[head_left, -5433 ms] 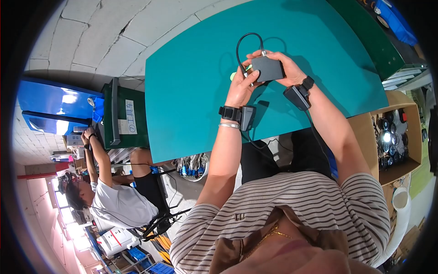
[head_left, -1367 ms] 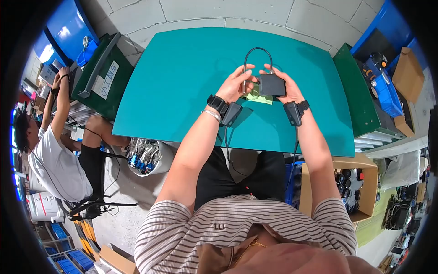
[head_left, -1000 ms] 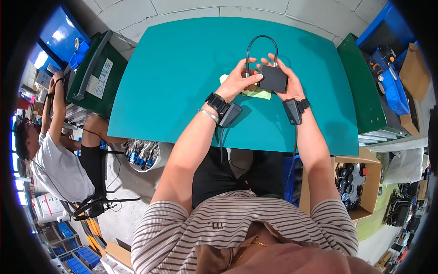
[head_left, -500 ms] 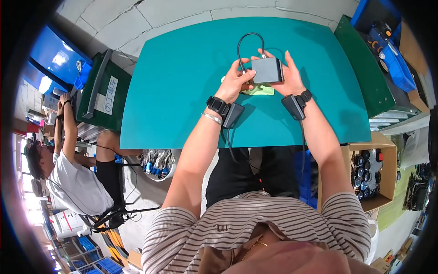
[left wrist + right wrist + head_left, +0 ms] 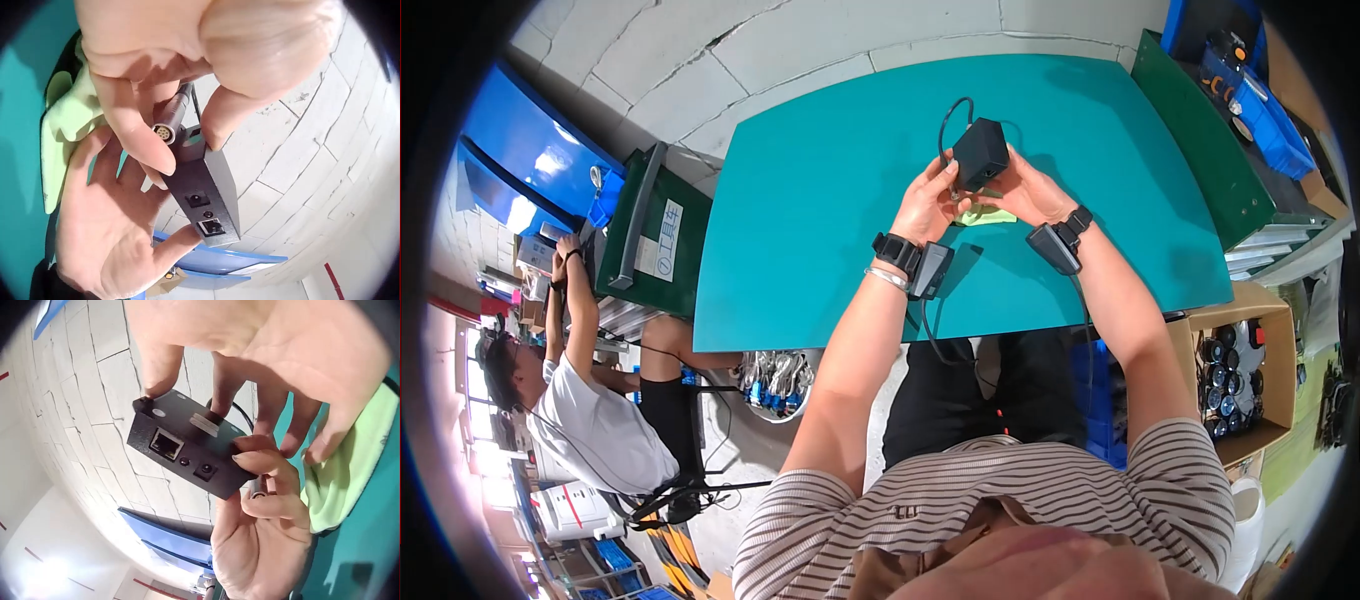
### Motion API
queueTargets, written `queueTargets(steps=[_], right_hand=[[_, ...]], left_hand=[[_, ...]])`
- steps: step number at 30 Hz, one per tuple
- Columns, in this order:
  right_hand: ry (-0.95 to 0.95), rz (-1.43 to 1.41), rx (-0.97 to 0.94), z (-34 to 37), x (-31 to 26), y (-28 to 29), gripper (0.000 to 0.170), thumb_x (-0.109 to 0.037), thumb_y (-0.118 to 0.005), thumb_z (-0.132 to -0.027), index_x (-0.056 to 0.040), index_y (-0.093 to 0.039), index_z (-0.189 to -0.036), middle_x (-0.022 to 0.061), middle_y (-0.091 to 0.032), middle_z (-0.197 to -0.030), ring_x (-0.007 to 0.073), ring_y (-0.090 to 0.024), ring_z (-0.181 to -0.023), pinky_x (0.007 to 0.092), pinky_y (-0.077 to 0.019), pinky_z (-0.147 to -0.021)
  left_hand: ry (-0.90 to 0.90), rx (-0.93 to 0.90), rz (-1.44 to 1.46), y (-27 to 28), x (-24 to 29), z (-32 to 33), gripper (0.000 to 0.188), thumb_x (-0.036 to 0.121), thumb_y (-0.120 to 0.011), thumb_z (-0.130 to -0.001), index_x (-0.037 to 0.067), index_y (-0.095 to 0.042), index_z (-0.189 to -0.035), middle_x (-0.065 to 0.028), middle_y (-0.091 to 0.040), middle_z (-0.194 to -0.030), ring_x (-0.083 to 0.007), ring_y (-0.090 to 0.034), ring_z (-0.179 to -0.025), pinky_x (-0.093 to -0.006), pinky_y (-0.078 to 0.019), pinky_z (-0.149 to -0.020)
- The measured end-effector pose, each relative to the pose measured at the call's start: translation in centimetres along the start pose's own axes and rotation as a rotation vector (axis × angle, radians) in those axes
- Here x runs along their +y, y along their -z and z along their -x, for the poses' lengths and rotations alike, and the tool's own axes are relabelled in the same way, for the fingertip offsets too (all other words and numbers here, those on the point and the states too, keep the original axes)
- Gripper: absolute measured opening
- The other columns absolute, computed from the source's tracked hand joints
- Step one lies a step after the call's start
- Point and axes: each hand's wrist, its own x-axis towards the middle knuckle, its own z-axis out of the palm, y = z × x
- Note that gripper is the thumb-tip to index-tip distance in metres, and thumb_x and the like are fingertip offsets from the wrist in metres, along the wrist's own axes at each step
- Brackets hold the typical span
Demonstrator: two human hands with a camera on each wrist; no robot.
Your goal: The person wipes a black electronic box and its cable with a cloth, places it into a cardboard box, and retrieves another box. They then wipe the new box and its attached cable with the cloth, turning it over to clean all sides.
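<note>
Both hands hold a small black electronics box (image 5: 981,155) above the table, its narrow side tilted up. That side carries an Ethernet port (image 5: 167,445), a tiny round button and a power socket (image 5: 197,199). My left hand (image 5: 926,207) pinches one end of the box between thumb and fingers. The same fingers keep a metal multi-pin plug (image 5: 174,119) beside it, its pin face exposed. From the box area loops a black cable (image 5: 944,125). My right hand (image 5: 1036,190) has its thumb on the opposite corner, other fingers behind the box. Below lies a light green cloth (image 5: 992,216).
The hands are over a green table (image 5: 820,230). Right of it stand a green cabinet (image 5: 1190,130) with blue bins and a carton (image 5: 1278,400) of round black parts. At left, another person (image 5: 600,420) sits by a green tool cart (image 5: 632,265).
Earlier the box's broad face was turned to the head camera; now it is tipped so the port side shows. Both hands still hold it. The head view has shifted slightly.
</note>
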Motion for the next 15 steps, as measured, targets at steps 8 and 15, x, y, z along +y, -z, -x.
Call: queueTargets(steps=[8,15], right_hand=[[-0.02,0.069,0.001,-0.4,0.7,1.3,0.048,-0.048,-0.042,-0.098,-0.0128,-0.047,-0.129,0.0029,-0.056,-0.116,0.0126,-0.053,-0.099,0.0309,-0.0446,-0.087],[0.008,0.08,-0.038,0.0,0.2,0.6,0.05,-0.05,-0.048,-0.095,-0.0116,-0.048,-0.126,0.0044,-0.056,-0.115,0.0146,-0.054,-0.102,0.0341,-0.0455,-0.089]], left_hand=[[0.031,0.016,-0.051,-0.6,-0.4,-0.3,0.045,0.034,-0.053,-0.096,0.007,-0.042,-0.13,-0.0086,-0.059,-0.106,-0.0198,-0.063,-0.084,-0.0269,-0.0518,-0.062],[0.0,0.033,-0.133,-1.2,-0.4,0.0,0.053,0.044,-0.057,-0.092,0.006,-0.043,-0.127,-0.0078,-0.056,-0.106,-0.017,-0.06,-0.082,-0.0257,-0.0503,-0.062]])
